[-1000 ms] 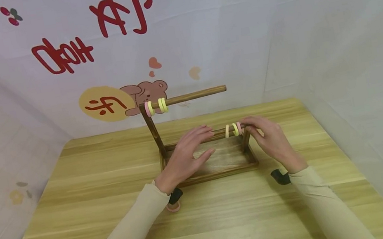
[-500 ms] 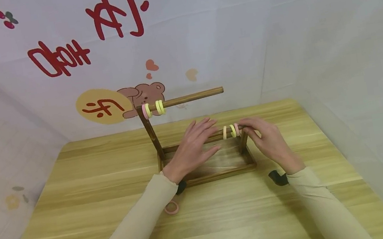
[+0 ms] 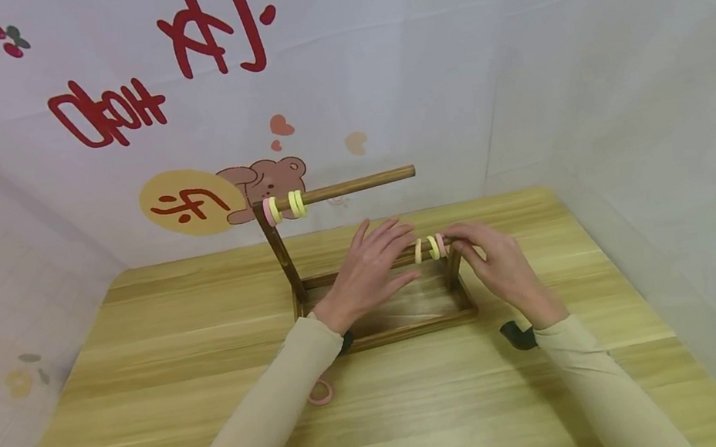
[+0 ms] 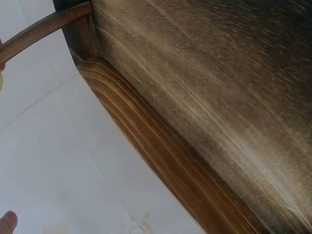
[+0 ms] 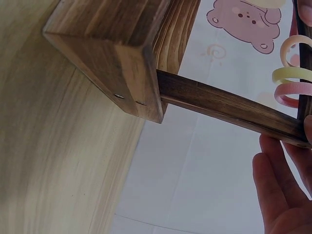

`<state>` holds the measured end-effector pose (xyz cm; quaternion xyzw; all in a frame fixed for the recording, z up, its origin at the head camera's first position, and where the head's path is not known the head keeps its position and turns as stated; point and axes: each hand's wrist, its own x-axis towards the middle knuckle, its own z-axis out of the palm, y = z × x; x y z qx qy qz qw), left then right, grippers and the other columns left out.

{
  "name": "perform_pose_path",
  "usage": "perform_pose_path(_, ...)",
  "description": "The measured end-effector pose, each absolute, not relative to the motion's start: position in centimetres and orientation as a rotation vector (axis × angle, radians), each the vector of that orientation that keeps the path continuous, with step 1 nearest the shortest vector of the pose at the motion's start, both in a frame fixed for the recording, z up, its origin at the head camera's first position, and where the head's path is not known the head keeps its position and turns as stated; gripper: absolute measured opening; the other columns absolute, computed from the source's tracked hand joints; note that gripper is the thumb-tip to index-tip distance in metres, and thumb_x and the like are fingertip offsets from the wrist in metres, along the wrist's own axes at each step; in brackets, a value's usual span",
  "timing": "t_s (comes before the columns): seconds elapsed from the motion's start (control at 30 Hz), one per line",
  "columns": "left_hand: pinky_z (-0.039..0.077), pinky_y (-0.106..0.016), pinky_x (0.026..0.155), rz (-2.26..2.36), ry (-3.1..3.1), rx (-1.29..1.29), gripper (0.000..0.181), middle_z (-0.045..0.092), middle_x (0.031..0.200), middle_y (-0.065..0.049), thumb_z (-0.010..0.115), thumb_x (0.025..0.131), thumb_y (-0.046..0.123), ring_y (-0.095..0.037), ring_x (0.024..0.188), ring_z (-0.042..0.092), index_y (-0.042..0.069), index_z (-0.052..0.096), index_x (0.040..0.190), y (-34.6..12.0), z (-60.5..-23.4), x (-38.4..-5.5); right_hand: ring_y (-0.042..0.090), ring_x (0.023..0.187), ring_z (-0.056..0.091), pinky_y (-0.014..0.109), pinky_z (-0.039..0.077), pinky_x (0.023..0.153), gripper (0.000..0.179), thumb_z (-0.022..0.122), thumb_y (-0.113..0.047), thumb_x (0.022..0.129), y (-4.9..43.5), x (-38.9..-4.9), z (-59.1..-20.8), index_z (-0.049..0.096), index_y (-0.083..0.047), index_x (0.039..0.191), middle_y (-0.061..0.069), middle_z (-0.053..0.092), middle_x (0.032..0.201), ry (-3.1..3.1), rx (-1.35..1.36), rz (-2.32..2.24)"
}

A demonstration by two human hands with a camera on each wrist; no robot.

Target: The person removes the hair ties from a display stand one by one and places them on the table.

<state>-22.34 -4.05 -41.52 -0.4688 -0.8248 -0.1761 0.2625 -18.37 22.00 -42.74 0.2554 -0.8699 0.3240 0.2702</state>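
A dark wooden stand [image 3: 383,335] has an upper rod [image 3: 366,182] and a lower rod. Pale orange [image 3: 418,251], yellow [image 3: 433,247] and pink [image 3: 442,244] hair ties hang on the lower rod near its right end. My left hand [image 3: 365,269] is over that rod left of them, fingers fairly straight and thumb apart; I cannot tell whether it touches. The right hand [image 3: 501,263] grips the stand's corner where the rod meets its right post [image 5: 229,105], thumb and fingers on opposite sides in the right wrist view. Several yellow and pink hair ties [image 3: 296,204] hang on the upper rod's left end.
A loose pink hair tie [image 3: 320,393] lies on the wooden table [image 3: 417,417] in front of the stand, beside my left forearm. Black wrist mounts [image 3: 519,335] stick out near both wrists. A printed white wall hanging [image 3: 421,88] stands behind the table.
My left hand has moved right along the lower rod, toward the hair ties there. The right hand keeps its grip. The head view has shifted slightly.
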Motion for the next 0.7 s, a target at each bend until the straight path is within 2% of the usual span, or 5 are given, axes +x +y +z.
perform_pose_path(0.4,0.034,-0.052,0.121,-0.447,-2.188,-1.257,0.053,0.068,0.132,-0.007,0.087,0.086,0.033,-0.026,0.130,0.059,0.009,0.068,0.130,-3.29,-41.86,-22.72,0.031,0.111,0.069,0.048,0.058,0.090,0.029,0.070,0.002,0.096,22.08,-18.44,-42.97,0.071,-0.004,0.125,0.012,0.072,0.123,-2.327,0.710,0.887)
perform_pose_path(0.7,0.033,-0.051,0.121,-0.461,-2.194,-1.251,0.049,0.071,0.127,-0.004,0.088,0.086,0.029,-0.025,0.129,0.060,0.010,0.070,0.127,-3.11,-42.03,-22.91,0.031,0.109,0.070,0.049,0.059,0.089,0.030,0.071,0.002,0.095,22.12,-18.46,-42.96,0.071,-0.004,0.124,0.012,0.072,0.121,-2.326,0.704,0.874)
